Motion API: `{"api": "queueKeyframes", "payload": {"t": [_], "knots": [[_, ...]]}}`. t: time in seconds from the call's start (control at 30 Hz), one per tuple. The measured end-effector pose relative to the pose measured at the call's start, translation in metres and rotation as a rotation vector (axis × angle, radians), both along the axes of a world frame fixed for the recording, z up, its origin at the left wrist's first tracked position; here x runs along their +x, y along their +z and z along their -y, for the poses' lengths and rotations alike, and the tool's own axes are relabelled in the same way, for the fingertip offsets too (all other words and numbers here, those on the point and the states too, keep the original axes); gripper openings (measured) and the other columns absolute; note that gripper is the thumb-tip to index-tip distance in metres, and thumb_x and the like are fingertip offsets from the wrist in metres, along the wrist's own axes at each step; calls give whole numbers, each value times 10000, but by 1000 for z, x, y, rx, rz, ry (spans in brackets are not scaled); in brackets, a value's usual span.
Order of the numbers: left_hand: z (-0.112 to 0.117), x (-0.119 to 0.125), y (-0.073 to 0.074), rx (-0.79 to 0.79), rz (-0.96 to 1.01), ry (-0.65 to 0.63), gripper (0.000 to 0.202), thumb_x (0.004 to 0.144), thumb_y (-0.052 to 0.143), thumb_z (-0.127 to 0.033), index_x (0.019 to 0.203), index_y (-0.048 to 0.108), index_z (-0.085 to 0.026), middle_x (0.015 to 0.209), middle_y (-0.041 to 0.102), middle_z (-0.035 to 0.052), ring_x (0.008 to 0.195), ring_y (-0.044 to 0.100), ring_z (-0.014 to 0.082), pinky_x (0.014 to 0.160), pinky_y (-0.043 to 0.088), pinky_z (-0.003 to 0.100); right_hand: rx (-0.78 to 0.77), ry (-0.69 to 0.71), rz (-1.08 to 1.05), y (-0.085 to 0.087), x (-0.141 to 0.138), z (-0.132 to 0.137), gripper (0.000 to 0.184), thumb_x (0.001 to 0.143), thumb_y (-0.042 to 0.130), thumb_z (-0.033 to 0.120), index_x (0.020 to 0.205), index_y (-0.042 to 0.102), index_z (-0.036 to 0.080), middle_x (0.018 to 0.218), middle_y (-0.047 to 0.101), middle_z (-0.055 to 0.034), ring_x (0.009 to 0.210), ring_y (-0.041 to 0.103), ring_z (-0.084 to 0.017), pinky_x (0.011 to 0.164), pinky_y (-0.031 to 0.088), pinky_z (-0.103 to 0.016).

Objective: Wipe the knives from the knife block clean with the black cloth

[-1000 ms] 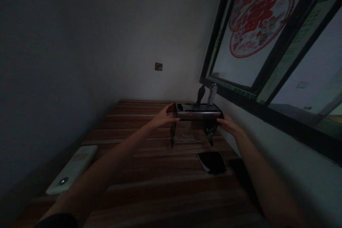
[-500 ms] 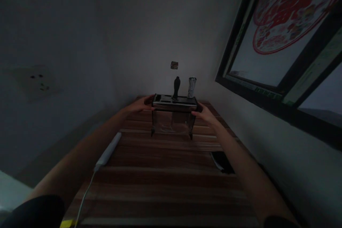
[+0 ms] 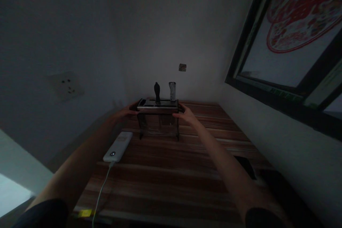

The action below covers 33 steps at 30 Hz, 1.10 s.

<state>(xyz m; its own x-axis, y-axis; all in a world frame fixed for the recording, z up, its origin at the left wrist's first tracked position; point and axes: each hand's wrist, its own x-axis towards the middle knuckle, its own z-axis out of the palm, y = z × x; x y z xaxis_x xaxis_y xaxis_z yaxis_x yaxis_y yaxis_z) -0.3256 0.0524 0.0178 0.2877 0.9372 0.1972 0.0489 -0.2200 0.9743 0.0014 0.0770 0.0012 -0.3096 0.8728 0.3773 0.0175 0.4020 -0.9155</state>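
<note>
A knife holder (image 3: 158,109) with a slotted metal top and a see-through body stands on short dark feet over the wooden table. Rising from its slots are a black handle (image 3: 157,92) and a silver-grey handle (image 3: 172,91). My left hand (image 3: 130,109) is closed on its left end, thumb at the near edge and other fingers partly hidden behind. At the right end my right hand (image 3: 186,114) grips the upper edge in the same way. In the dim light I cannot tell whether the feet touch the table.
Left of the holder lies a white power bank (image 3: 119,146) with a white cable (image 3: 103,185). A dark flat object (image 3: 245,166) is partly behind my right forearm on the striped wooden table (image 3: 171,171). Walls rise left, behind and right, with a socket (image 3: 66,86) and a dark-framed window (image 3: 267,85).
Both hands have shifted the knife holder to the left relative to the mark on the back wall. The view has turned a little, and more of the power bank shows.
</note>
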Motion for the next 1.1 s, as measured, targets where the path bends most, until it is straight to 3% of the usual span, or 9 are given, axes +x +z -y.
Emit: {"api": "queueKeyframes", "payload": {"t": [0.13,0.37,0.7,0.9,1.03,1.1], "knots": [[1,-12,-2,-9,-27,49,821,532,760,-292,1291,448,-253,1362,447,59,1264,374,292,1026,352,347,-29,-1,-18,-5,-13,-5,781,483,820,306,1193,513,196,1188,586,-85,1106,540,-236,994,389,-421],[-4,-18,1,30,-43,21,689,564,749,-258,1213,521,-229,1220,580,72,1215,442,283,1011,367,383,-66,26,-80,-15,-21,-14,792,465,818,296,1188,512,192,1170,595,-90,1076,561,-240,983,400,-428],[-10,-21,-1,-29,-57,17,792,572,735,-297,1301,428,-257,1387,412,68,1282,350,286,1037,335,353,-7,25,-47,-22,-24,-18,818,493,804,338,1228,471,199,1219,561,-90,1117,529,-228,988,399,-399],[-5,-16,-1,-6,-76,56,810,590,725,-328,1326,391,-263,1414,369,62,1280,356,270,1025,352,331,29,9,-25,-29,-26,-21,927,519,783,433,1312,373,184,1302,492,-105,1183,475,-222,1022,354,-387],[8,-8,5,75,-93,68,855,616,711,-307,1365,298,-294,1448,306,50,1296,333,241,1030,337,332,103,-42,62,-33,-9,-6,871,582,752,463,1326,370,220,1402,376,-83,1285,348,-228,1081,241,-401],[11,-7,8,126,-93,107,843,629,698,-303,1365,286,-312,1424,352,55,1282,359,238,1012,354,351,107,-85,114,-37,12,11,730,655,696,481,1290,430,237,1377,416,-76,1267,375,-235,1075,247,-415]]}}
